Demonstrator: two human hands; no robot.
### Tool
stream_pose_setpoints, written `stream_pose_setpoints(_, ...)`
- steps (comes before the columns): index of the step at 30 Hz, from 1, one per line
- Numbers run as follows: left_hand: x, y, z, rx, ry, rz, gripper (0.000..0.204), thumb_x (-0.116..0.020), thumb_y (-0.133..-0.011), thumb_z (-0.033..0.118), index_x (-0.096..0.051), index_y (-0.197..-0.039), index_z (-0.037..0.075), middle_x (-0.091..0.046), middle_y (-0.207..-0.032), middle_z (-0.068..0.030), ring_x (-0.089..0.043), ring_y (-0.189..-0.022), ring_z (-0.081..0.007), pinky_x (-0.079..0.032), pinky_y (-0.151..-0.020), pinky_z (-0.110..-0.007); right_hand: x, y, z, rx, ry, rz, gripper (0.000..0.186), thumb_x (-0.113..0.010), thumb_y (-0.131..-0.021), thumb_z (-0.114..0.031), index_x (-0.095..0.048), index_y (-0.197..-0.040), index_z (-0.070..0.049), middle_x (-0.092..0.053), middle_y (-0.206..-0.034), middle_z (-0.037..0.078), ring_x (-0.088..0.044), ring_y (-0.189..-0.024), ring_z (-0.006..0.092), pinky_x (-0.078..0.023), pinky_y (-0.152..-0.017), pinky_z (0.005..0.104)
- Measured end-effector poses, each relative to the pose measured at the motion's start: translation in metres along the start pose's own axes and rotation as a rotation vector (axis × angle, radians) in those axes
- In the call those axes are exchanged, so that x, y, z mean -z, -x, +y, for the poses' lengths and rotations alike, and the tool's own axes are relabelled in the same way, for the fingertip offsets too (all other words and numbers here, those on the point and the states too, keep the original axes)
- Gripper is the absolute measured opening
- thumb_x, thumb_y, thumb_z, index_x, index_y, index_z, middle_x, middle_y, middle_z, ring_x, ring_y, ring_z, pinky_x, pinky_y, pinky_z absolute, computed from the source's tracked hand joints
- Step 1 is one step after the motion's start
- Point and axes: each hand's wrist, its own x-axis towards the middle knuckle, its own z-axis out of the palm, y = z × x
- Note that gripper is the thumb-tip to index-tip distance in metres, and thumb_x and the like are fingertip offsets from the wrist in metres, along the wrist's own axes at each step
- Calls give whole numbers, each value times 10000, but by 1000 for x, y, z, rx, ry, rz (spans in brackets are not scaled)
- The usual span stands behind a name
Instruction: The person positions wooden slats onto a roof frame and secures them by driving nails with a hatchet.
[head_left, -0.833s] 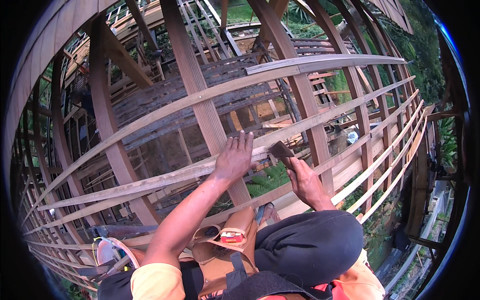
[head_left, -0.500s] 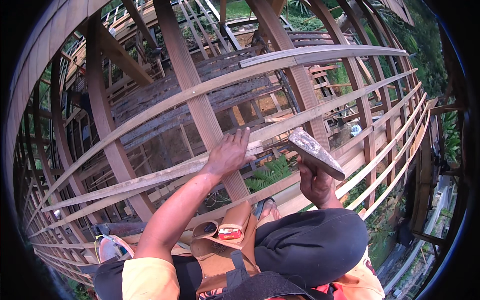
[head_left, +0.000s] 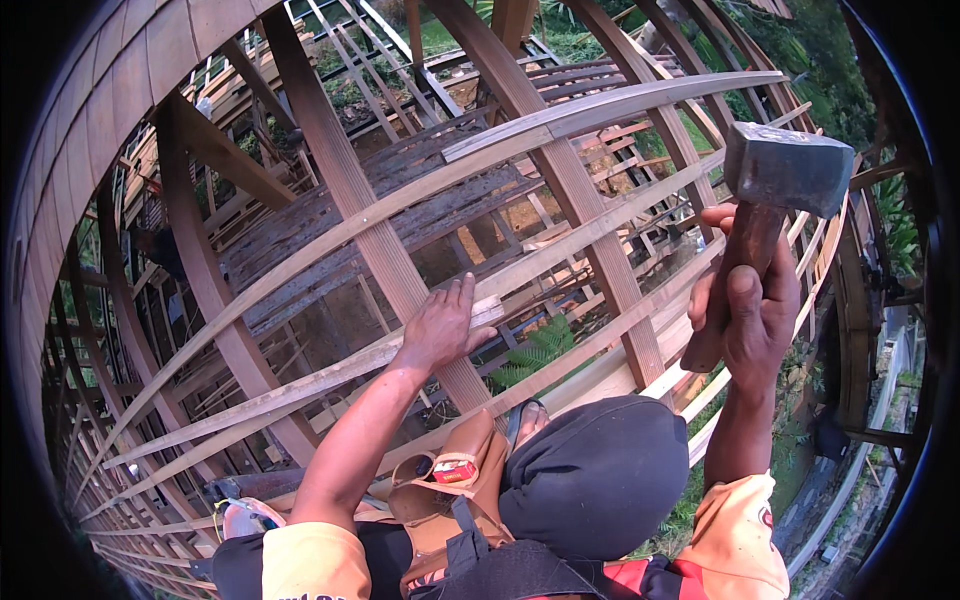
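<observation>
My right hand (head_left: 755, 310) is raised at the right, closed around the short wooden handle of a hammer (head_left: 790, 170). Its heavy, blocky grey metal head points up, well apart from the wood. My left hand (head_left: 440, 325) lies over the end of a pale wooden batten (head_left: 340, 372), with fingers on the upper side and the thumb on the lower side. The batten crosses a thick brown rafter (head_left: 395, 270) right under that hand. Whether a nail sits beneath the fingers is hidden.
More battens (head_left: 610, 225) and rafters form an open grid with deep gaps to the ground below. A brown tool pouch (head_left: 430, 535) holding a small red box (head_left: 455, 470) hangs at my waist. My sandaled foot (head_left: 528, 420) rests among the timbers. Wooden shingles (head_left: 120, 80) curve along the upper left.
My right hand has swung up and to the right with the hammer, lifting it away from the battens. My left hand stays on the same batten end. The view has shifted slightly.
</observation>
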Motion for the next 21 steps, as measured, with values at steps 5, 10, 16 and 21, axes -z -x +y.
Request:
stream_pose_setpoints(5, 1, -9, 15, -62, -45, 56, 1031, -694, -858, 597, -314, -1492, -122, -548, -1372, -301, -597, -1219, -403, -441, -1108, -453, 54, 43, -2, -120, -649, -22, 588, -636, -1011, -359, -422, -1279, 119, -576, -1151, 274, -602, -493, 134, -489, -359, 228)
stream_pose_setpoints(10, 9, 2, 2, -20, 35, 79, 1063, -795, -784, 519, -320, -1496, -111, -563, -1340, -268, -602, -1194, -387, -475, -1056, -436, 23, 36, 14, -253, -827, -100, 548, -573, -1045, -365, -410, -1366, 48, -593, -1190, 259, -607, -547, 134, -461, -385, 236)
stream_pose_setpoints(16, 6, -3, 14, 3, 50, 49, 1071, -829, -758, 501, -327, -1502, -83, -577, -1341, -264, -598, -1206, -412, -473, -1058, -453, 31, 43, 25, -289, -1699, -189, 533, -441, -1101, -337, -351, -1431, 71, -529, -1115, 164, -571, -625, 107, -468, -441, 217)
stream_pose_setpoints(21, 6, -1, 8, 1, -4, 67, 1035, -833, -754, 473, -356, -1471, -102, -581, -1326, -244, -608, -1200, -371, -469, -1069, -417, 23, 37, 37, -314, -1785, -224, 539, -469, -1093, -318, -336, -1434, 78, -526, -1094, 151, -558, -628, 102, -470, -446, 220)
